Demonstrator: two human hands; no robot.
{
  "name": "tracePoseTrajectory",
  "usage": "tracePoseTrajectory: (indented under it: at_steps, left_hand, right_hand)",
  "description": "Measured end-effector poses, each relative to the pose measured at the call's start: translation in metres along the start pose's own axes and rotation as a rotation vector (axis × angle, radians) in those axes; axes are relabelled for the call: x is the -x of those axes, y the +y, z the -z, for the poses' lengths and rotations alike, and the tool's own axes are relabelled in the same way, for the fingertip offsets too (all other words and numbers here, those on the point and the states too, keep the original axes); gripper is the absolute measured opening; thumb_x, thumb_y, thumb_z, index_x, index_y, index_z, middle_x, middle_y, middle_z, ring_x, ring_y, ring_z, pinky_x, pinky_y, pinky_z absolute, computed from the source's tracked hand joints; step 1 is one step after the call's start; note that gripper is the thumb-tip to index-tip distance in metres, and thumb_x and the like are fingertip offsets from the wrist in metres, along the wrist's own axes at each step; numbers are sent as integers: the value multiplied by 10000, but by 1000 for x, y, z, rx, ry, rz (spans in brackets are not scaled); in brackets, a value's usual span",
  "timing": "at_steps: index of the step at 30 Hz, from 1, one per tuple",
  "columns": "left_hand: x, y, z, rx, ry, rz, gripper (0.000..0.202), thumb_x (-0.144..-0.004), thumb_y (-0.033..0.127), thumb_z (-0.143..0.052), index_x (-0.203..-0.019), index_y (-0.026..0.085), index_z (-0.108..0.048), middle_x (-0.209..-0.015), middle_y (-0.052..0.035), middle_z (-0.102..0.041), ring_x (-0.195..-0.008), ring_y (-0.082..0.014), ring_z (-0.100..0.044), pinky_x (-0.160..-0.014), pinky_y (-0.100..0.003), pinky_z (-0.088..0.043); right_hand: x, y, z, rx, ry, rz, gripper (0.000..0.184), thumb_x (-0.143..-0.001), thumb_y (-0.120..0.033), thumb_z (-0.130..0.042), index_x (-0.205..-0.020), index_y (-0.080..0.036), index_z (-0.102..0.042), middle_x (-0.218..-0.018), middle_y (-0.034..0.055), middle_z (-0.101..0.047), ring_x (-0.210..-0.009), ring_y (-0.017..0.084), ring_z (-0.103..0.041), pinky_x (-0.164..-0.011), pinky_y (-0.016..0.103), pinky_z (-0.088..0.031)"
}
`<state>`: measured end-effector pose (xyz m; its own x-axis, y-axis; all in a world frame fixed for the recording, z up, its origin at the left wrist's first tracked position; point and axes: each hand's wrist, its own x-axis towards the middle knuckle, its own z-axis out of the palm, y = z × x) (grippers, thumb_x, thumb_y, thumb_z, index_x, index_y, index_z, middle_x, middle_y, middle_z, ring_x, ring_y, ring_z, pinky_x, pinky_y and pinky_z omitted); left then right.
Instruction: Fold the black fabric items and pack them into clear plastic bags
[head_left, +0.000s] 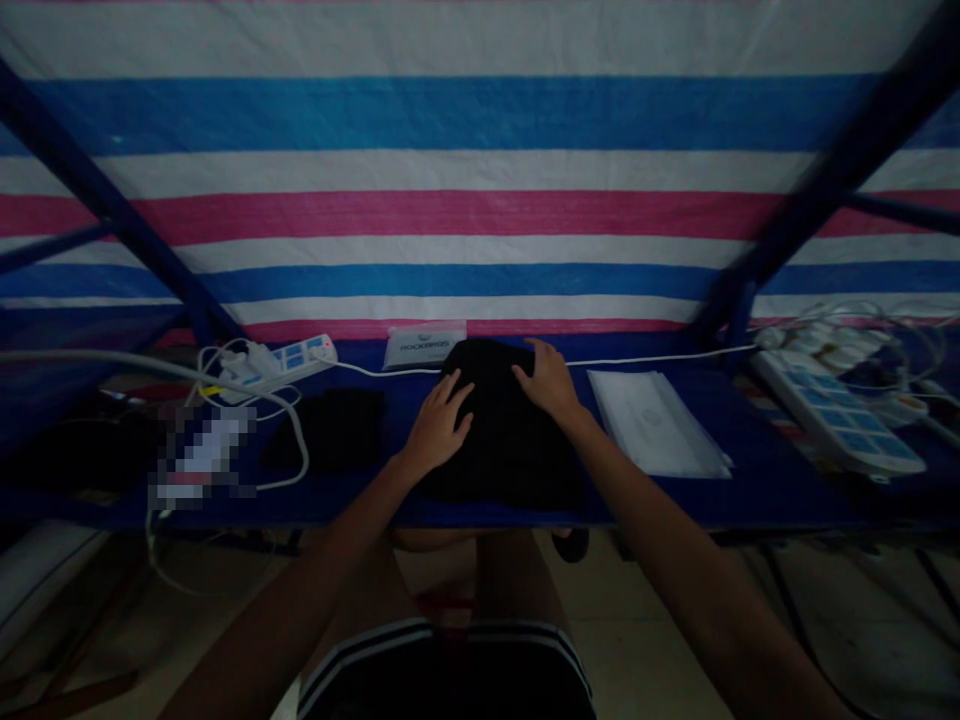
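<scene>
A black piece of folded cloth point(510, 440) lies on the blue table surface point(405, 505) right in front of me. My left hand point(441, 425) rests on its left side, fingers spread. On its upper right edge lies my right hand point(546, 378), thumb and fingers apart. Neither hand grips anything that I can see. Dim light hides the folds of the cloth. Right of it is a stack of clear plastic bags point(656, 425), and behind it a small pouch point(424, 346) printed ROCKBROS.
Power strips with cords stand at left point(292, 358) and right point(840, 415). A white cable point(637, 359) runs along the back. Another dark folded item point(337, 428) lies at left. Blue slanted posts point(802, 190) frame a striped tarp point(480, 110).
</scene>
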<state>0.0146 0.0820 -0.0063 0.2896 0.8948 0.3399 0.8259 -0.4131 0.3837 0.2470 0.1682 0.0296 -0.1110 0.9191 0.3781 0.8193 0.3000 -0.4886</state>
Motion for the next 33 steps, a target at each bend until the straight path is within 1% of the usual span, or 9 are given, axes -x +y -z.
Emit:
tracePoseTrajectory:
  at_steps: [2,6,10,15,18,22,24,27,33]
  left_hand:
    - [23,11,0,-76,-76,-21,551,-1047,334,-513,-1580,216,-440,-1702,-126,-373,-1594,-305,-315,-1287,-547,-312]
    - [52,28,5,-215,-115,0,596,-1079,413,-464,-1634,223,-362,-1717,-125,-343,-1609,-320,-272,-1297,-564,-280]
    - [64,33,13,-293,-112,48,650,-1066,482,-491,-1651,242,-344,-1728,-135,-313,-1607,-347,-267,-1295,-576,-274]
    - [71,39,23,-326,-108,87,685,-1038,522,-534,-1639,235,-374,-1715,-162,-331,-1597,-385,-280,-1282,-616,-277]
    - [64,53,24,-324,-79,80,672,-1011,366,-584,-1634,218,-380,-1731,-168,-289,-1607,-387,-249,-1291,-621,-252]
    - [50,72,13,-268,-80,28,668,-995,186,-507,-1643,170,-343,-1736,-155,-281,-1612,-318,-263,-1304,-543,-280]
    - [47,75,4,-262,-97,46,605,-1033,218,-458,-1627,145,-370,-1715,-158,-333,-1605,-310,-286,-1301,-539,-291]
    - [49,71,-3,-283,-120,66,580,-1071,321,-440,-1629,176,-377,-1714,-148,-338,-1601,-317,-294,-1302,-557,-279]
    - [60,60,5,-296,-140,48,631,-1069,450,-475,-1656,270,-326,-1739,-107,-292,-1615,-313,-255,-1304,-567,-262]
  right_hand:
    - [35,-9,0,28,-35,104,605,-962,-365,-600,-1504,-111,-511,-1538,217,-546,-1439,353,-503,-1175,530,-435]
    - [112,-22,-1,170,-175,177,733,-1028,-577,-481,-1619,-152,-397,-1683,174,-391,-1571,356,-330,-1256,561,-318]
    - [149,-14,4,303,-217,155,798,-1048,-646,-392,-1658,-135,-328,-1720,173,-313,-1611,339,-244,-1303,558,-203]
    - [150,-3,15,371,-222,96,873,-1042,-681,-371,-1656,-65,-300,-1709,227,-299,-1604,352,-259,-1296,575,-210]
    - [143,-16,16,355,-202,95,852,-1052,-645,-357,-1647,-37,-310,-1697,223,-329,-1604,387,-240,-1291,612,-195]
    - [133,-42,6,269,-243,185,664,-1100,-442,-275,-1649,-72,-329,-1705,149,-350,-1608,330,-251,-1303,555,-208]
    - [131,-47,-1,255,-269,185,633,-1102,-397,-268,-1639,-72,-354,-1698,145,-364,-1601,326,-274,-1299,556,-212]
    - [134,-44,-7,261,-258,178,659,-1104,-445,-289,-1631,-56,-363,-1698,158,-355,-1601,326,-273,-1304,553,-195]
    - [142,-32,-5,261,-223,192,714,-1100,-535,-301,-1648,-80,-331,-1709,154,-337,-1611,303,-249,-1310,527,-189]
